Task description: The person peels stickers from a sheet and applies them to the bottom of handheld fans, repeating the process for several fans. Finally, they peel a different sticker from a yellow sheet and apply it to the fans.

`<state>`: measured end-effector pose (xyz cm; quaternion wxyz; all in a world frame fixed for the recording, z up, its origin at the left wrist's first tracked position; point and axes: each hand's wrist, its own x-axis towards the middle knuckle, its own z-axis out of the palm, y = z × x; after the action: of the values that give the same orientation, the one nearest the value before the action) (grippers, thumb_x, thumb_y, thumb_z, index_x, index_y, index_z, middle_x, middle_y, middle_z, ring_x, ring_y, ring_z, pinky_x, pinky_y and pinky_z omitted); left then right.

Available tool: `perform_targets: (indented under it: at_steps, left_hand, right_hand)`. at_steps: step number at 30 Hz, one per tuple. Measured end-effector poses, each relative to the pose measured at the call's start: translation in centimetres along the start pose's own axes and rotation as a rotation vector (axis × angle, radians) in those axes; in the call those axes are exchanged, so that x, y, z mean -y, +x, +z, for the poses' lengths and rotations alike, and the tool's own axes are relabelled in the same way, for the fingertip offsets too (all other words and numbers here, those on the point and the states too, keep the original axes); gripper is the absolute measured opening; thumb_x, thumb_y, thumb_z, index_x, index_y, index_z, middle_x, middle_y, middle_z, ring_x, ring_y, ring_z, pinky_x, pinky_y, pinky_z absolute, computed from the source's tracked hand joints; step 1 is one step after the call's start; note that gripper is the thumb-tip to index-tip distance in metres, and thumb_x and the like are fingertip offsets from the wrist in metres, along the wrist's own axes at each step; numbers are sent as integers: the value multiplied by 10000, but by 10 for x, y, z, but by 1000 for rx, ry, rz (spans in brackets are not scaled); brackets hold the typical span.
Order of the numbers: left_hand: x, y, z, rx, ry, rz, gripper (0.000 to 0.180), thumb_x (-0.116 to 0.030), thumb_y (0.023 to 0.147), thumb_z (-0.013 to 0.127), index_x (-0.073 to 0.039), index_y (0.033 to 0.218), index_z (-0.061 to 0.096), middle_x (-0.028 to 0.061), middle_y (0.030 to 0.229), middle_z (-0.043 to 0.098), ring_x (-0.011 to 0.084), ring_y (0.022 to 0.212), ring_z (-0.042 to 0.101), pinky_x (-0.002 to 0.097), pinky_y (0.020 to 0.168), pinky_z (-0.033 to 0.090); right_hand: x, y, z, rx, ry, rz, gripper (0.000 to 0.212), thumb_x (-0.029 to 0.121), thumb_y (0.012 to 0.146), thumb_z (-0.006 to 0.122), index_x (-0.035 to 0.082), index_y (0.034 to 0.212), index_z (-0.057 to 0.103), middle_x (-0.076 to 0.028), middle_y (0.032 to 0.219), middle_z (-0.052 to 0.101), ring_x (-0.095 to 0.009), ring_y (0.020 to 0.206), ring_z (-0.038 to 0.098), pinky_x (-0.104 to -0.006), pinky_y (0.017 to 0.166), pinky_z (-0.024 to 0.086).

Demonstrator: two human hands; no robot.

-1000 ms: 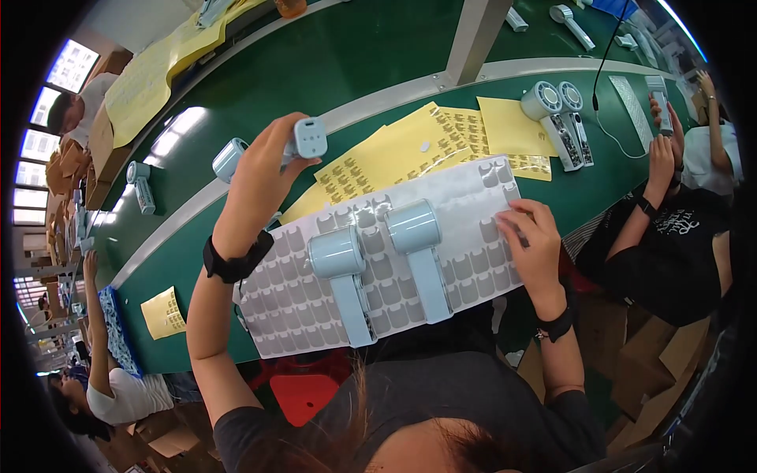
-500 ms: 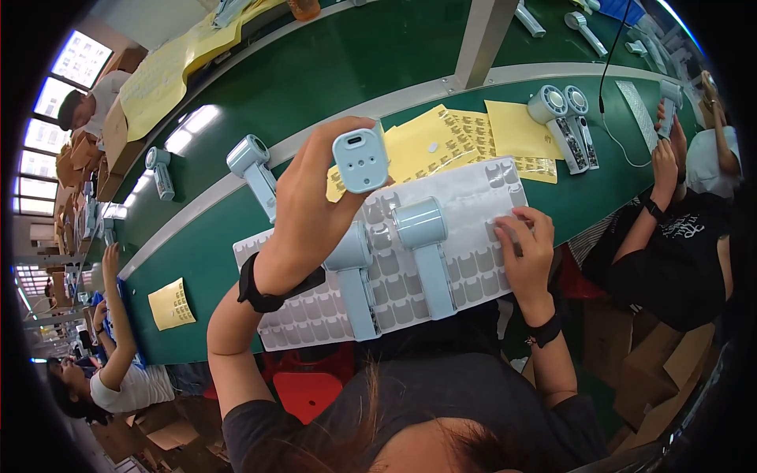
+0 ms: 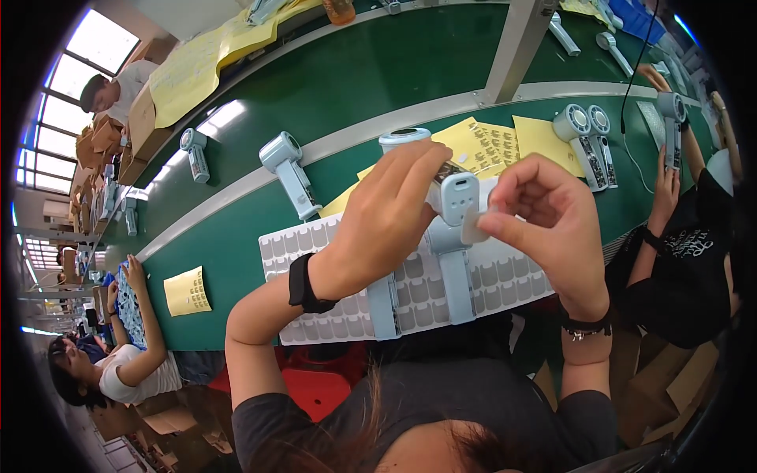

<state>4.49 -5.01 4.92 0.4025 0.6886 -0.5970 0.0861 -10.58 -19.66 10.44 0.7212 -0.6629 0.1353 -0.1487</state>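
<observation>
My left hand [image 3: 378, 205] is wrapped round a light blue handheld fan [image 3: 460, 195]. The handle's end, with a port slot and small holes, faces me, and part of the round head shows beyond my knuckles. Close beside that end, my right hand [image 3: 556, 225] pinches a small greyish translucent sticker [image 3: 474, 228] between thumb and finger; whether it touches the handle I cannot tell. Below both hands lies a white sticker sheet [image 3: 307, 244] with rows of grey tab-shaped stickers. Two more light blue fans, a right one [image 3: 456, 288] and a left one [image 3: 384, 310], rest on it, partly hidden.
Yellow sticker sheets [image 3: 544, 142] lie beyond my hands on the green table [image 3: 229, 260]. Two fans [image 3: 587, 146] stand together at the right, near a hanging cable [image 3: 623, 118]. Another fan [image 3: 293, 177] lies at the left. People work on both sides; a metal post [image 3: 516, 51] rises behind.
My left hand has moved right with the fan and tilted it. The right hand has lifted from the sheet with a sticker and come up to the fan's end.
</observation>
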Motion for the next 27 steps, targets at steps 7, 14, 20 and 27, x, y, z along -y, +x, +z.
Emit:
perform_targets:
  at_steps: [7,14,20,27]
  left_hand:
    - [-6,5,-4,18,45,41,594,73,595,749,34,1155,555,195,1124,606,383,1061,606,432,890,515]
    - [-8,7,-6,37,82,55,563,63,612,727,44,1149,561,186,1116,603,370,1072,594,430,894,512]
    - [-9,5,-6,46,151,86,508,30,652,696,55,1143,564,178,1112,600,361,1075,588,426,892,513]
    - [20,30,1,63,148,188,429,25,712,669,-3,1126,562,143,1106,606,326,1071,588,404,863,516]
  right_hand:
    - [1,13,1,2,-69,17,507,-46,765,780,71,1089,408,-40,802,646,-76,769,622,-201,722,497]
    - [1,14,1,-40,-52,48,464,-30,779,774,63,1043,403,-84,802,674,-91,738,629,-218,692,495]
    - [-3,11,6,-82,-158,8,483,-22,768,789,71,1036,398,-53,788,654,-69,712,599,-197,652,468]
    - [-32,21,-17,-303,-735,-209,472,37,786,800,86,1032,401,13,757,580,-24,683,507,-160,580,359]
